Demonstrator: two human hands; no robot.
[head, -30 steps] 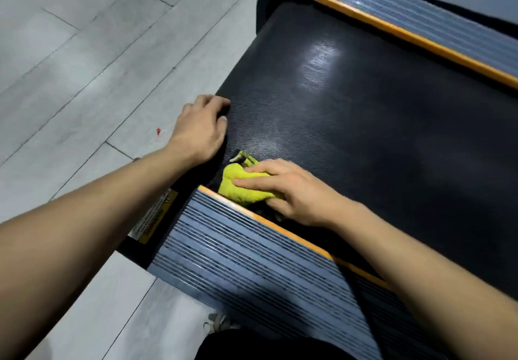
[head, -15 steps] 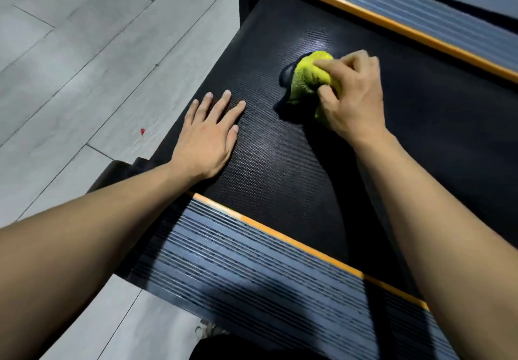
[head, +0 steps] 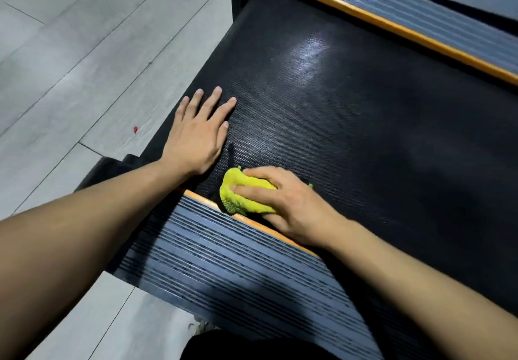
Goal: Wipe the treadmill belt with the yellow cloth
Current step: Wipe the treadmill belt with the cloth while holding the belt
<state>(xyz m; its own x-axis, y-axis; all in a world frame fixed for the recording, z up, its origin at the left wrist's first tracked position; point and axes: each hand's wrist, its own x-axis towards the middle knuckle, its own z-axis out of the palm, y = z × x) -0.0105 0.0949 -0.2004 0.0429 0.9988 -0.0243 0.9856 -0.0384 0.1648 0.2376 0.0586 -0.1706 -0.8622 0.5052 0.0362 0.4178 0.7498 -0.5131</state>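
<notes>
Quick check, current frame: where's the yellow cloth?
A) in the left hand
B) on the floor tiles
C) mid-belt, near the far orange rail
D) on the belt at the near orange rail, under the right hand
D: the yellow cloth sits on the treadmill belt right at the near orange rail, with the right hand gripping it; the left hand lies flat on the belt, holding nothing.

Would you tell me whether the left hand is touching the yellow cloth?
Apart: in the head view a strip of black belt shows between the left hand and the yellow cloth.
</notes>
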